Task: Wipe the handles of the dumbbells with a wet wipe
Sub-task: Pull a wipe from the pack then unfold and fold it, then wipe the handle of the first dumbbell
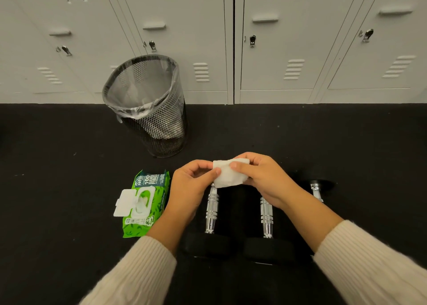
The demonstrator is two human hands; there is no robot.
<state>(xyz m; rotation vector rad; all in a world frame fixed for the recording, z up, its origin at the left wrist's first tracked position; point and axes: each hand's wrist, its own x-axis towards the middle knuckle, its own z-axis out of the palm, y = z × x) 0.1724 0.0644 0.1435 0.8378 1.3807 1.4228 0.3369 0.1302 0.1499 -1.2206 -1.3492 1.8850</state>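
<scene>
A folded white wet wipe (230,175) is held above the dumbbells between both hands. My left hand (193,184) pinches its left edge and my right hand (261,177) pinches its right side. Below them lie three black dumbbells with chrome handles on the dark floor: the left handle (211,210), the middle handle (266,218), and a third handle (316,190) farther right, mostly hidden behind my right forearm. The wipe touches no handle.
A green wet wipe pack (144,203) with its white lid flipped open lies left of the dumbbells. A black mesh waste bin (147,105) with a clear liner stands behind it. Grey lockers (277,50) line the back.
</scene>
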